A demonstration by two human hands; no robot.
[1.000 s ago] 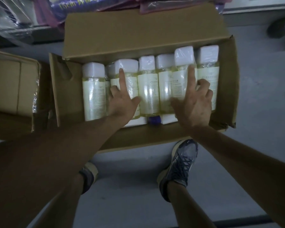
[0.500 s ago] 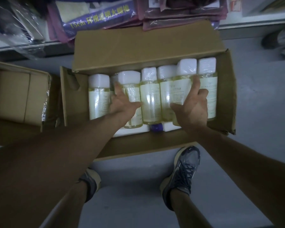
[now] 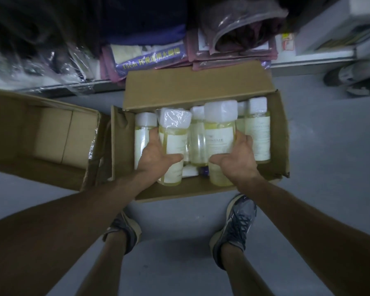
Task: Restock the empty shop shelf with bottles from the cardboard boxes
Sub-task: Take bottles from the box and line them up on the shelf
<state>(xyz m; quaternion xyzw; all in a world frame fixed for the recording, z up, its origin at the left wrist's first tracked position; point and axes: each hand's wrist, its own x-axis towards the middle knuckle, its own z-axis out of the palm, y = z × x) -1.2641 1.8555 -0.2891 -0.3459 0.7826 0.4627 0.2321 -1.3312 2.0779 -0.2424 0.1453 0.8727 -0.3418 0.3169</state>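
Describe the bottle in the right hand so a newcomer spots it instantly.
Find the cardboard box on the floor packed with yellow, white-capped bottles. Two stand out above the row; it is the right-side bottle, gripped by the right hand, its cap wrap smooth, not crinkled.

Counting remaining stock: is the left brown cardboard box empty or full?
Empty where visible: the left brown cardboard box shows only bare cardboard.

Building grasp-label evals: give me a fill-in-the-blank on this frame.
Left hand and right hand each grip a ___-capped bottle. The open cardboard box holding the bottles stands on the ___. The second box lies to its ___.
Missing: white; floor; left.
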